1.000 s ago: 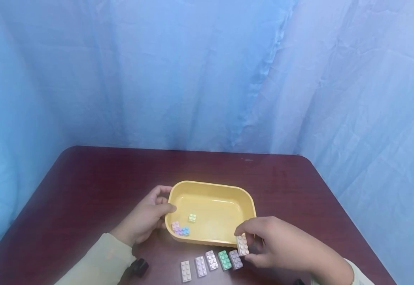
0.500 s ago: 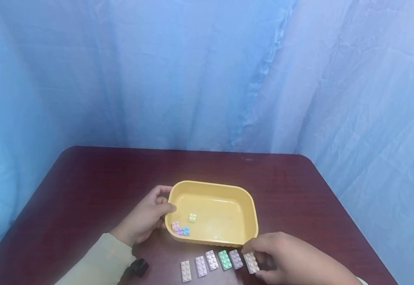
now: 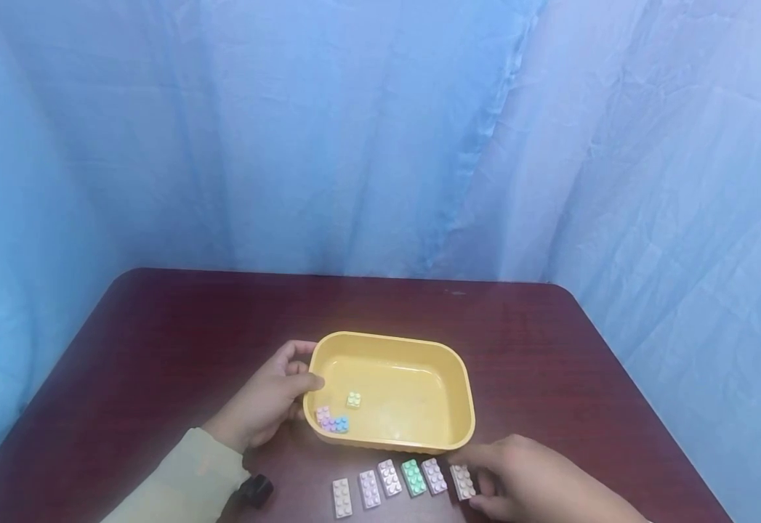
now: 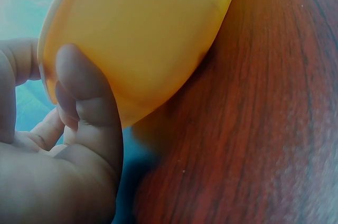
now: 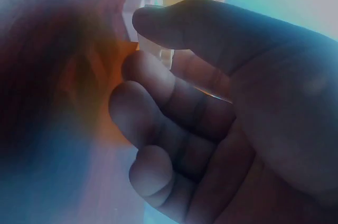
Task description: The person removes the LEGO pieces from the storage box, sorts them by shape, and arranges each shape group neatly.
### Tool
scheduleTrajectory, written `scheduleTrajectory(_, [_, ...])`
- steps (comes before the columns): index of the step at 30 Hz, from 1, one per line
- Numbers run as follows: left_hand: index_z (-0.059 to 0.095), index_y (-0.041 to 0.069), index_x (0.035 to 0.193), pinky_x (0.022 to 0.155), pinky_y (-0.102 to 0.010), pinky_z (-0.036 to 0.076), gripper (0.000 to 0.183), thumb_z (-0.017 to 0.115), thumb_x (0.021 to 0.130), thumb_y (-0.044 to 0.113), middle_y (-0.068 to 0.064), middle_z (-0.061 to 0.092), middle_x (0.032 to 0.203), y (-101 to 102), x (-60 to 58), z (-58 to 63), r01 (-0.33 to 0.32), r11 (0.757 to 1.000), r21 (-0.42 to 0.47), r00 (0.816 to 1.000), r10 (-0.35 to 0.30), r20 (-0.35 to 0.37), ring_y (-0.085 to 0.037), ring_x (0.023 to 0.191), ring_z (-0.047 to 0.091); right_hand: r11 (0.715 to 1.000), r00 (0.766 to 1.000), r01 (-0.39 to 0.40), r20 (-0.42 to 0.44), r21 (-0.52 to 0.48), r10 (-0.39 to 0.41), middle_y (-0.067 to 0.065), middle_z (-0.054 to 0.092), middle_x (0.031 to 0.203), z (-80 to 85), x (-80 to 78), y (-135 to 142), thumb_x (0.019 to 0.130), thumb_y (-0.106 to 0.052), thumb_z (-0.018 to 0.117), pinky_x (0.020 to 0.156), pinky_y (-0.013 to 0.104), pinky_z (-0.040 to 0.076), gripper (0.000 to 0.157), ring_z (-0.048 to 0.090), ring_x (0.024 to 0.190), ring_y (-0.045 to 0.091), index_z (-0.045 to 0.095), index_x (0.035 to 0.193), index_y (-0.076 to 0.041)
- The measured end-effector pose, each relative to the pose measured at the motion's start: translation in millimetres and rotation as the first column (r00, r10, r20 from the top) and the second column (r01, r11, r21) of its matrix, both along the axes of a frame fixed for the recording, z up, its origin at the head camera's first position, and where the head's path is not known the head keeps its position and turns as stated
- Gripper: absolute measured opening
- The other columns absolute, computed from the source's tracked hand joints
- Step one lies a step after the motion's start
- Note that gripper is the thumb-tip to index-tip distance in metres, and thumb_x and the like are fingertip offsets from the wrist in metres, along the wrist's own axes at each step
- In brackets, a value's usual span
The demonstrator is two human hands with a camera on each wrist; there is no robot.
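In the head view my left hand (image 3: 269, 396) grips the left end of a yellow rectangular tub (image 3: 413, 407), thumb over the rim and fingers outside; the left wrist view shows that thumb (image 4: 87, 97) against the wall. My right hand (image 3: 517, 479) is at the right end of a row of toy bricks, thumb and index finger at either end of a pale beige brick (image 3: 462, 482). Left of it lie a greyish purple brick (image 3: 434, 476), a green brick (image 3: 413, 477), a pale pink brick (image 3: 389, 477), a lilac brick (image 3: 369, 488) and a cream brick (image 3: 341, 497).
Inside the tub are a small pale yellow-green brick (image 3: 353, 399) and, in its near left corner, pink, purple and blue bricks (image 3: 334, 423). A black object (image 3: 257, 491) sits by my left cuff. Blue curtains (image 3: 354, 145) surround the dark red table (image 3: 223, 312).
My right hand has brought the beige brick from the tub's near right corner down and right to the end of the row. My left hand and the tub have stayed nearly still.
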State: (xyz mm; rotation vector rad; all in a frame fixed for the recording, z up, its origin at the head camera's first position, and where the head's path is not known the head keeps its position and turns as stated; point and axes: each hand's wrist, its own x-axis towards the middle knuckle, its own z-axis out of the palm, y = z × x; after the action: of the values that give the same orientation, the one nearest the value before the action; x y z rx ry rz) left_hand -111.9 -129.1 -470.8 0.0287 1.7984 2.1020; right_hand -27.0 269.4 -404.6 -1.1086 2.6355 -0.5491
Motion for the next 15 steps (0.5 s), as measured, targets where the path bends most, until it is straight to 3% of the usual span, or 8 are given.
scheduleTrajectory(15, [0.043,0.009,0.157,0.062,-0.028,0.063,0.067,0.072,0.097,0.004,-0.012,0.063,0.101,-1,-0.6,-2.8,0.020,1.000,-0.001,1.000,-0.020,-0.015,-0.022,0.076,0.068,0.998,0.996,0.054,0.078,-0.014,-0.053,-0.032,0.055,0.070,-12.0,-5.1,2,0.096,-0.023,0.088,0.058,0.014,0.049,0.049,0.052,0.062,-0.014,0.072,0.138,-0.043])
